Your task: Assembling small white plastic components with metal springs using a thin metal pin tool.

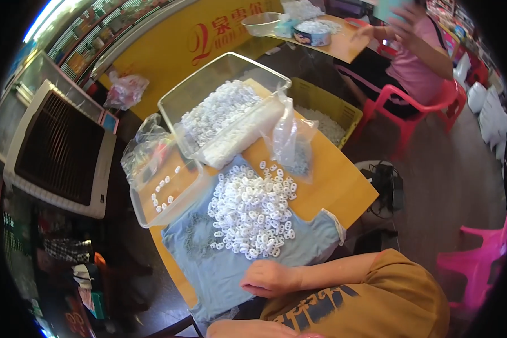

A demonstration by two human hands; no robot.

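Observation:
My right hand (pixel 269 278) rests at the near edge of a grey-blue cloth (pixel 194 279), fingers curled in. What it holds, if anything, is hidden. Just beyond it, on the cloth, lies a heap of small white oval plastic pieces with two holes each (pixel 250 208). Only a strip of my left arm or hand (pixel 245 329) shows at the lower edge, and its fingers cannot be made out. Left of the heap, a shallow clear tray (pixel 143 211) holds several loose white pieces. A large clear bin (pixel 169 115) full of white pieces stands behind.
Clear plastic bags lie beside the bin, one with grey contents (pixel 298 158). A yellow crate (pixel 349 110) with white pieces stands beyond the wooden table (pixel 346 188). Another person (pixel 417 67) sits on a red chair (pixel 397 115) at a far table. An air cooler (pixel 59 149) stands left.

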